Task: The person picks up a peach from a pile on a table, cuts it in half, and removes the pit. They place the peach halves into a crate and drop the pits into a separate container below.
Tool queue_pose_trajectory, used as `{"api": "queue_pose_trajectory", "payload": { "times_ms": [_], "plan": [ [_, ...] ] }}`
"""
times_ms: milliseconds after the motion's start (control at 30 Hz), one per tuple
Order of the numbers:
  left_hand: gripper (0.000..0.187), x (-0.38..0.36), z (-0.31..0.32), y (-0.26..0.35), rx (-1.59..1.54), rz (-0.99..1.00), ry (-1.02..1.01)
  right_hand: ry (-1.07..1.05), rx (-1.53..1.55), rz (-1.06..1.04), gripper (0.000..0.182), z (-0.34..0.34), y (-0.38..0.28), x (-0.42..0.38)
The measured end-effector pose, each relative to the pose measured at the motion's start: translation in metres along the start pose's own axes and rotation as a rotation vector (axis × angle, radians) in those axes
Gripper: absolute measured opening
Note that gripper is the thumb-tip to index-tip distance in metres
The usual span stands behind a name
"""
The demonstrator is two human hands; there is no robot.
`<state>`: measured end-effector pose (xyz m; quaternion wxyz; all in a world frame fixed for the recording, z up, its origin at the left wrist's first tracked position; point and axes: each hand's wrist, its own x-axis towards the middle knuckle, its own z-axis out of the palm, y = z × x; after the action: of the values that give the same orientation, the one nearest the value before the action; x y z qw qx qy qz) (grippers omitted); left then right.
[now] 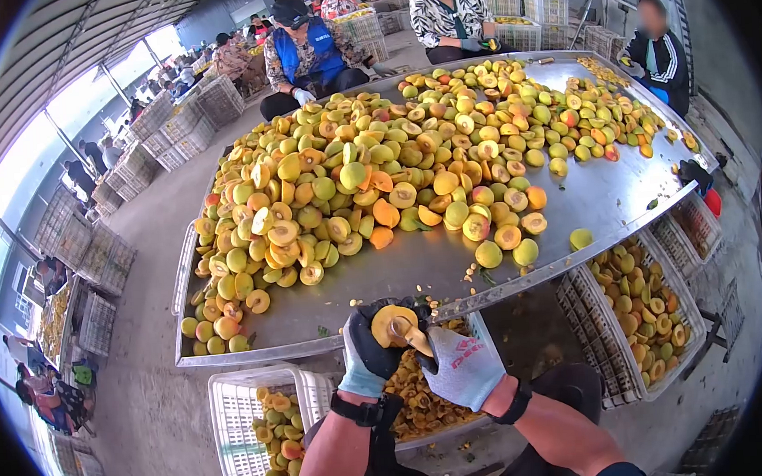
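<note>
My left hand (369, 350), in a black and light-blue work glove, is closed around a halved peach (394, 325) with its cut face turned up. My right hand (464, 364), in a grey-blue glove with red print, grips a small pitting tool (417, 339) with a pale, wood-coloured body. The tool's tip meets the middle of the cut face; its exact shape is partly hidden by the fingers. Both hands are just off the near edge of the metal table (358, 296), above a crate of brown pits and scraps (417, 393).
A big heap of halved peaches (351, 170) covers much of the table. White crates holding peach halves stand below at left (236, 430) and right (614, 346). Across the table sit several gloved people, one in a blue vest (309, 55). Stacked crates (165, 129) line the hall.
</note>
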<state>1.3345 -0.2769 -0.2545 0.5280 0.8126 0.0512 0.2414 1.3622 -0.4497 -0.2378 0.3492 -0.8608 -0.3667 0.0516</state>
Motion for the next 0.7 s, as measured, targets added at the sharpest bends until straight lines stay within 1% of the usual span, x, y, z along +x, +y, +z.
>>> {"api": "queue_pose_trajectory", "payload": {
  "times_ms": [67,133,267,333,367,400,467,500,567,600,667,700],
  "plan": [
    [0.024,0.0,0.001,-0.005,-0.03,0.004,-0.019,-0.02,-0.007,-0.003,0.023,0.001,0.0,0.0],
    [0.03,0.002,0.001,-0.002,-0.062,-0.036,-0.057,-0.014,0.004,0.003,0.024,0.005,0.003,0.0],
    [0.028,0.0,-0.002,-0.002,-0.102,-0.078,-0.056,-0.044,0.007,0.008,0.024,0.007,0.002,0.001],
    [0.039,-0.001,0.001,-0.007,-0.02,0.013,-0.036,-0.06,0.021,0.034,0.024,0.007,0.001,0.001],
    [0.034,-0.004,0.004,-0.017,-0.053,-0.008,-0.002,-0.062,0.02,0.034,0.024,0.009,0.001,0.001],
    [0.034,-0.006,0.005,-0.015,-0.055,-0.009,0.0,-0.075,0.029,0.042,0.024,0.011,0.001,0.001],
    [0.027,-0.007,0.006,-0.01,-0.086,-0.048,0.045,-0.084,0.037,0.047,0.025,0.018,0.005,0.001],
    [0.027,-0.006,0.004,-0.017,-0.086,-0.046,0.047,-0.097,0.043,0.023,0.025,0.022,0.009,0.002],
    [0.025,-0.006,-0.001,-0.039,0.089,0.067,-0.036,-0.114,0.052,-0.003,0.025,0.024,0.011,0.001],
    [0.025,-0.007,-0.001,-0.039,0.09,0.066,-0.034,-0.13,0.051,-0.003,0.026,0.024,0.011,0.002],
    [0.024,-0.008,0.003,-0.038,-0.333,-0.224,-0.016,-0.148,0.05,-0.002,0.026,0.023,0.014,0.002],
    [0.024,-0.008,0.001,-0.038,-0.334,-0.226,-0.017,-0.172,0.035,0.007,0.027,0.024,0.016,0.002]
  ]
}}
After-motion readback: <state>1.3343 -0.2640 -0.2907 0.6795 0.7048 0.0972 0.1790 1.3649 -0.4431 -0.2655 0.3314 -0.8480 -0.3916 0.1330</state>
